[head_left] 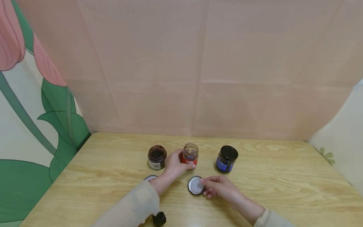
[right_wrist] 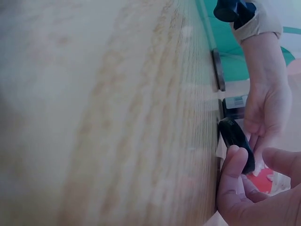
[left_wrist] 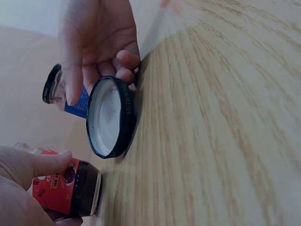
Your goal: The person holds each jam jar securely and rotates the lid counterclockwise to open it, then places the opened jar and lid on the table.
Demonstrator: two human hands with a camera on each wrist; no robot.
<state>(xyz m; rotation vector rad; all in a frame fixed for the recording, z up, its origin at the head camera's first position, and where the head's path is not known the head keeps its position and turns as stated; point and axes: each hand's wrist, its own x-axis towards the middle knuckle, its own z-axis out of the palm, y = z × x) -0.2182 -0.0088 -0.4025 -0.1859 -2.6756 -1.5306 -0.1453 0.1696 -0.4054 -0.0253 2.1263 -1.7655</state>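
Observation:
My left hand [head_left: 175, 164] grips a small glass jar with a red label [head_left: 190, 152], which stands uncapped on the table, thumb across its front. The left wrist view shows dark contents low in this jar [left_wrist: 84, 188]. My right hand [head_left: 222, 188] holds a black-rimmed jar lid [head_left: 195, 185] by its right edge, pale inside facing up. In the left wrist view the lid [left_wrist: 107, 117] is slightly tilted close over the wood. Fingertips [right_wrist: 236, 159] lie at the lid's rim in the right wrist view, with the thumb on its other side.
An open jar of dark contents [head_left: 157, 157] stands left of the red-labelled jar. At the right is a blue-labelled jar [head_left: 226, 159] with its black lid on. Another lid [head_left: 151, 178] lies partly hidden by my left forearm. The wooden table [head_left: 283, 176] meets a pinkish cloth backdrop.

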